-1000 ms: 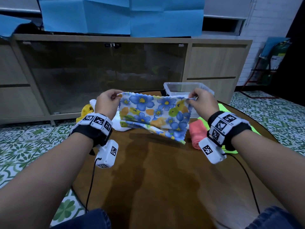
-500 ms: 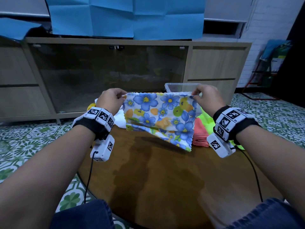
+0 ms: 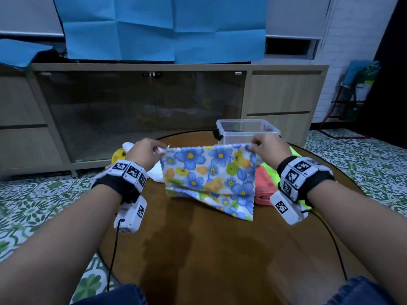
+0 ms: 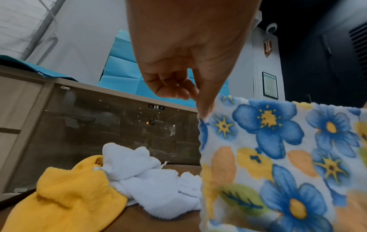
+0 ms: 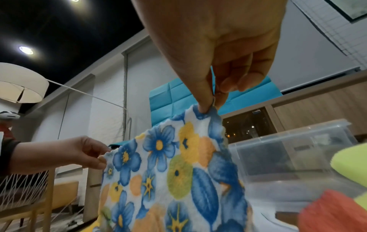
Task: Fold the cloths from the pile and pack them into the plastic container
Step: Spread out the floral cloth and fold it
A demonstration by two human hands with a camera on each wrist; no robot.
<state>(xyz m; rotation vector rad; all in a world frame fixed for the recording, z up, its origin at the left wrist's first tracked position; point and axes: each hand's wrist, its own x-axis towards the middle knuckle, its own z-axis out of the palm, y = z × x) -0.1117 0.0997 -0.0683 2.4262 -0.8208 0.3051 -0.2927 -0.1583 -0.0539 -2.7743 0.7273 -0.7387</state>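
Head view: the left hand [image 3: 144,153] and right hand [image 3: 267,146] pinch the floral cloth's [image 3: 209,179] top corners, its lower edge dragging on the bench [image 3: 198,249] before the plastic container [image 3: 246,130].

Left wrist: fingers [image 4: 206,100] clamp only the corner tip; it could slip.

Right wrist: the same thin pinch risks a crooked fold.

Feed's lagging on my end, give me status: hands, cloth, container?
Left hand and right hand each pinch a top corner of the floral cloth, hanging unfolded over the table. Plastic container open behind it. Nothing blocking.
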